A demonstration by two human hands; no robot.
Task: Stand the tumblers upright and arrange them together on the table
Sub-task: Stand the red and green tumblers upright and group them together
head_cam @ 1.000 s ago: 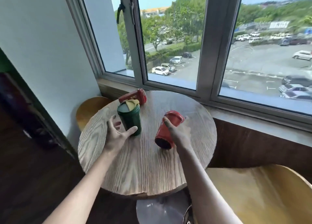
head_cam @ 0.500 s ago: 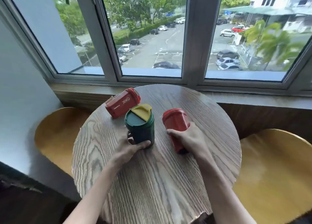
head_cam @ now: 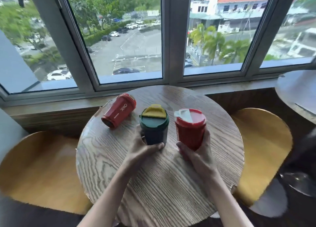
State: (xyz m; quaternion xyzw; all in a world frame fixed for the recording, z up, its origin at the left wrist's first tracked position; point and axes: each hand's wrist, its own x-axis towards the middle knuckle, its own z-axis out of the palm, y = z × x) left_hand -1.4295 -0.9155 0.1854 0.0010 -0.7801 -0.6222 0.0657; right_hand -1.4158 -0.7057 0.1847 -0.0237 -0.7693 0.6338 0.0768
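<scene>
Her left hand (head_cam: 142, 151) has its fingers (head_cam: 158, 146) wrapped around the upright green tumbler (head_cam: 153, 127), while the right hand (head_cam: 196, 151) grips the upright red tumbler (head_cam: 190, 129) just beside it. Beyond the left fingers, another red tumbler (head_cam: 118, 110) lies on its side on the bench (head_cam: 153, 184).

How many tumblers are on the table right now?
3. Red tumbler lying on its side, far left; green tumbler upright in the left hand; second red tumbler upright in the right hand. None looks hidden.

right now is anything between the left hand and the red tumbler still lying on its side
Nothing visible stands between them. The lying red tumbler rests on bare table to the left of the green tumbler, which the left hand holds from the near side. The path up-left is open.
</scene>
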